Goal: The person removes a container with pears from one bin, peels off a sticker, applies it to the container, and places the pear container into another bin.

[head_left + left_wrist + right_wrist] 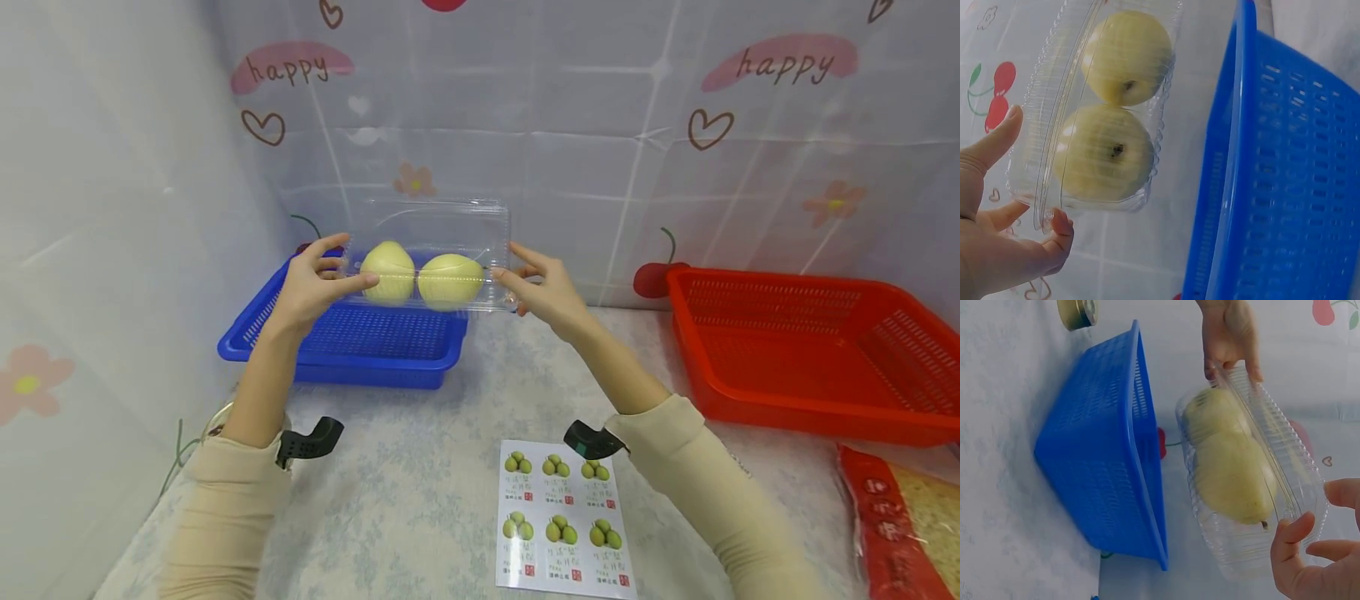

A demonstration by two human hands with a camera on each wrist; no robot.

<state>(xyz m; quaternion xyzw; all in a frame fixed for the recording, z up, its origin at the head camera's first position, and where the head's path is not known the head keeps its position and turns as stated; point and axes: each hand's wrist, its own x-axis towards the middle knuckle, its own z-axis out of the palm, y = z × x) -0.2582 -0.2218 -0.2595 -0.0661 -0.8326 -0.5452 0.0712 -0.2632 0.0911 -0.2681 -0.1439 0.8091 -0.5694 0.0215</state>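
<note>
A clear plastic clamshell box (435, 218) with two pale yellow-green pears, the left one (388, 268) and the right one (452, 282), is held up above the blue basket (382, 372). My left hand (306, 283) grips the box's left end, thumb in front. At the other end my right hand (551, 290) pinches the rim between thumb and fingers. In the right wrist view, the lid lies over the tray of the box (1216, 540), with the fingertips along the rim. The left wrist view shows fingers (1060, 234) under the box's corner.
On the right stands a red basket (810, 408), with a red and clear packet (892, 525) in front of it. A sheet of pear-printed stickers (564, 517) lies on the table between my forearms. A roll of tape (1077, 312) shows near the blue basket.
</note>
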